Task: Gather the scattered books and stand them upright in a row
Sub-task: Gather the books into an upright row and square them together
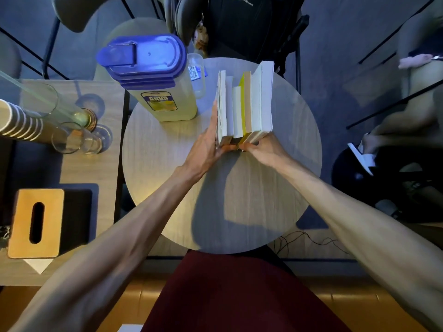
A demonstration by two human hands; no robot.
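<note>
head view:
books (244, 106): stood upright in a row, pages up, upper centre of frame on round table (239, 200).
left hand (206, 149): arm stretched in from lower left, palm flat on the row's left face, thumb curled under near end.
right hand (263, 149): arm in from lower right, fingers pinched on near edges of the right-side books.
water jug (153, 77): upper left, just beside the row.
</note>
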